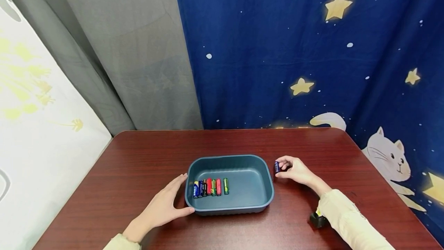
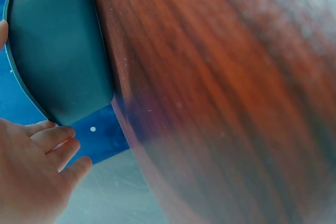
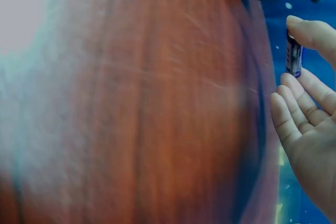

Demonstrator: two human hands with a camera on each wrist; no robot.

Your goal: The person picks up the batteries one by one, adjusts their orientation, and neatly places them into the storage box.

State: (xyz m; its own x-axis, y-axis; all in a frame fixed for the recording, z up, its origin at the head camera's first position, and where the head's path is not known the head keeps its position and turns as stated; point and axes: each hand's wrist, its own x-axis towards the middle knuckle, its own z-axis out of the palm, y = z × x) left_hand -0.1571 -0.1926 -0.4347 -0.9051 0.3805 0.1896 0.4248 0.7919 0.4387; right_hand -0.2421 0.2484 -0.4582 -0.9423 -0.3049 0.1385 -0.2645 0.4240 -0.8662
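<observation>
A dark teal plastic tub [image 1: 243,206] stands on the table, with several small batteries in a row at its left side, coloured blue, black, red and green. One green battery [image 1: 226,186] lies a little apart at the row's right end. My left hand [image 1: 165,203] is spread at the tub's left end, its fingertips and thumb tip at the rim. To the right of the tub, my right hand [image 1: 295,171] pinches a dark blue battery [image 1: 277,167] by its two ends. The right wrist view shows this battery [image 3: 294,56] between thumb and fingertips.
The reddish-brown wooden table [image 1: 156,146] reaches back to a grey curtain [image 1: 145,68] and a blue starry curtain [image 1: 260,49]. A small black object [image 1: 317,220] sits by the right sleeve [image 1: 347,215]. White patterned fabric [image 1: 45,126] borders the table's left side.
</observation>
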